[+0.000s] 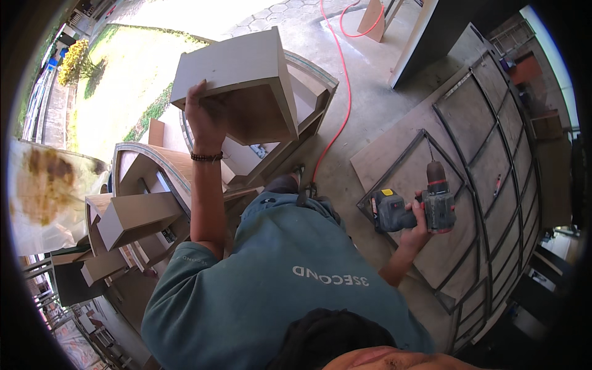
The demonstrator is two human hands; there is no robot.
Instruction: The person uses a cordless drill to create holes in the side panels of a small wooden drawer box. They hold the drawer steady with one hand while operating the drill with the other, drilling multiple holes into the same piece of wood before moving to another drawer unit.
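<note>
My left hand (206, 120) grips the near edge of an open-sided wooden box (231, 61), thumb side along its greyish outer panel. The box is tilted, its hollow side toward me, and is over a curved wooden cabinet (317, 102) with open compartments. Whether the box touches that cabinet cannot be made out. On the right, my right hand (416, 231) is wrapped round the handle of a cordless drill (439, 206). A long bit in its chuck points away from me, and the battery faces left. The drill appears apart from the box.
At left stands a second curved cabinet (129, 161), with a drawer (139, 216) sticking out. A red hose (349, 80) runs along the concrete floor. On the right lie a large board (394, 160) and a dark metal frame (484, 166). A dark panel (425, 43) stands at the far right.
</note>
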